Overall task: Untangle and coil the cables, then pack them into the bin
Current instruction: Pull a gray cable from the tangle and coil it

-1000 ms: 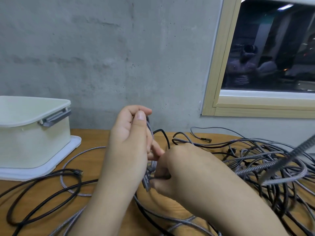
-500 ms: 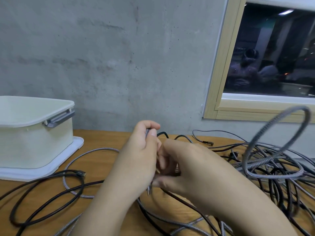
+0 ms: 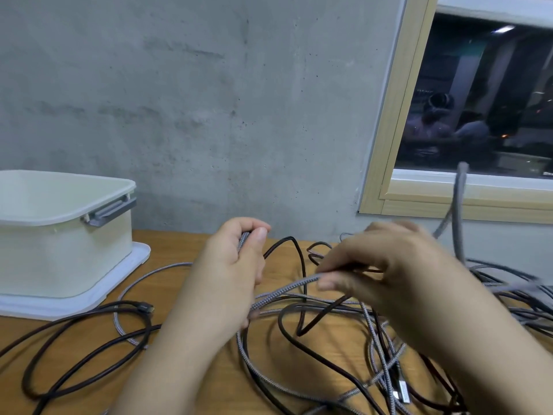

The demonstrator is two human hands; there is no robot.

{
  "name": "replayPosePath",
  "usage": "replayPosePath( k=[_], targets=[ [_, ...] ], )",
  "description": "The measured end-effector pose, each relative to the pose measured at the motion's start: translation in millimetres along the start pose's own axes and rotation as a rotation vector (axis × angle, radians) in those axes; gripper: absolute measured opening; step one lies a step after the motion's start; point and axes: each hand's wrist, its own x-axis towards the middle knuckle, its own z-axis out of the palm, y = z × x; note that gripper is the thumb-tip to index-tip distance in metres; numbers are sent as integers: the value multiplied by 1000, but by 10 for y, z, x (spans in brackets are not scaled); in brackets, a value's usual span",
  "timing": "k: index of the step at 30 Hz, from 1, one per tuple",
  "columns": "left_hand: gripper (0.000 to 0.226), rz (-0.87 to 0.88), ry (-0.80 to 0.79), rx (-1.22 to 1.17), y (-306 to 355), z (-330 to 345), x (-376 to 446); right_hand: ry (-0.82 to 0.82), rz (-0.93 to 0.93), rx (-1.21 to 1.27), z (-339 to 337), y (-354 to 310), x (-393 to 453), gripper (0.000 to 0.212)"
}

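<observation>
My left hand (image 3: 230,271) grips a bundle of grey braided cable, its top showing between thumb and fingers. A stretch of that grey braided cable (image 3: 287,290) runs rightward to my right hand (image 3: 380,274), which pinches it between thumb and fingertips; a blurred loop of it rises past the right hand. Under both hands, a tangle of black and grey cables (image 3: 374,339) covers the wooden table (image 3: 185,247). The cream bin (image 3: 62,235) stands open at the left, on its white lid.
A loose black cable (image 3: 89,336) with a plug end loops on the table in front of the bin. A concrete wall runs behind the table, with a wood-framed window (image 3: 386,121) at the right. More cables pile toward the right edge.
My hands have drawn apart: the right hand has moved right, pulling a length of grey cable out of the left hand's grip. The raised grey loop has swung upward.
</observation>
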Motion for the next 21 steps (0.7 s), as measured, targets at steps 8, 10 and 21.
replayPosePath(
  k=[8,10,21],
  targets=[
    [52,-168,-447,-607,201,27,-122,203,332,172,91,26,-27,32],
    [51,-193,-490,-660,207,11,-128,219,411,201,139,8,-13,41],
    [49,-218,-486,-688,201,58,-164,207,523,355,328,7,30,42]
  ],
)
